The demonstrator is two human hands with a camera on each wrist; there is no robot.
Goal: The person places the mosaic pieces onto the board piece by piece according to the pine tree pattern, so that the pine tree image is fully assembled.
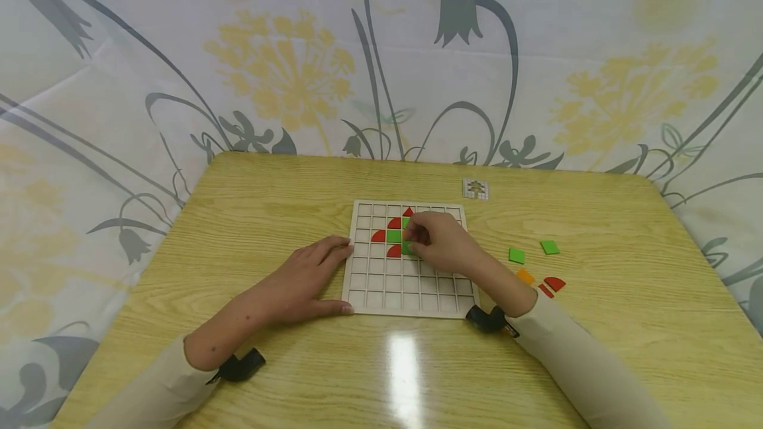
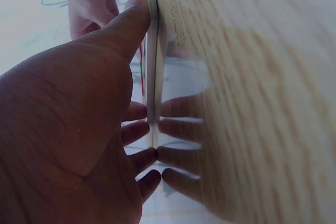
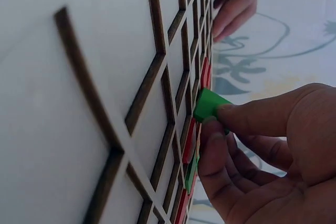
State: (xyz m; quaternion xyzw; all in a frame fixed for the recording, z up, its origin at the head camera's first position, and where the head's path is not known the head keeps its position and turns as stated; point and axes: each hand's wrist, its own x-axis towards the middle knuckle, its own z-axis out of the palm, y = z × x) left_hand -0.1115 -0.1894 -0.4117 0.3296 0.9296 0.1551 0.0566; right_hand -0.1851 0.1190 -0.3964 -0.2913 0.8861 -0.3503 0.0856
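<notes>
A pale gridded board point(image 1: 369, 281) lies on the table. Its upper middle cells carry a red triangle point(image 1: 408, 211), red quarter-circle pieces point(image 1: 379, 236) and green squares point(image 1: 394, 236). Between thumb and fingertips, my right hand point(image 1: 444, 241) pinches a green square tile point(image 3: 209, 104), tilted at the board's surface beside the red pieces. The right hand covers some cells in the head view. My left hand point(image 1: 301, 283) rests at the board's left side; its thumb point(image 2: 137, 11) touches the near corner and the fingertips point(image 2: 143, 158) meet the left edge, with nothing held.
Right of the board lie loose green squares point(image 1: 550, 247), an orange piece point(image 1: 524, 277), a red quarter-circle point(image 1: 554, 283) and a small red strip point(image 1: 545, 290). A small patterned card point(image 1: 475, 189) sits behind the board. A flower-printed curtain point(image 1: 405, 85) hangs beyond the wooden table point(image 1: 286, 204).
</notes>
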